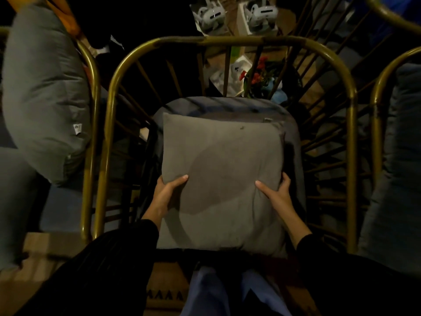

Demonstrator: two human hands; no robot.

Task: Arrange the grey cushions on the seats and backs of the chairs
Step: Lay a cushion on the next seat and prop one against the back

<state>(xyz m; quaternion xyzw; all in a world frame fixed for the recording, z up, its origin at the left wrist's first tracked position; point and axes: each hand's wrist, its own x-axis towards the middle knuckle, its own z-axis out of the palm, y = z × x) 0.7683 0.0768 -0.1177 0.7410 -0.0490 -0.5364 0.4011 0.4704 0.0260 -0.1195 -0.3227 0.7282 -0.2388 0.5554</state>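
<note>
A square grey cushion [223, 169] lies over the darker seat pad [227, 106] of the middle chair, whose brass frame [227, 39] curves around it. My left hand [167, 192] grips the cushion's left edge, thumb on top. My right hand [276, 192] grips its right edge the same way. A second grey cushion [43, 92] leans against the chair on the left. On the right chair, a bluish-grey cushion [396, 156] rests inside its brass frame [378, 106].
Behind the middle chair's spindles are red flowers [257, 76], a white bag [232, 71] and boxes holding white headsets [237, 14]. A patterned rug [164, 295] lies under my feet. The room is dim.
</note>
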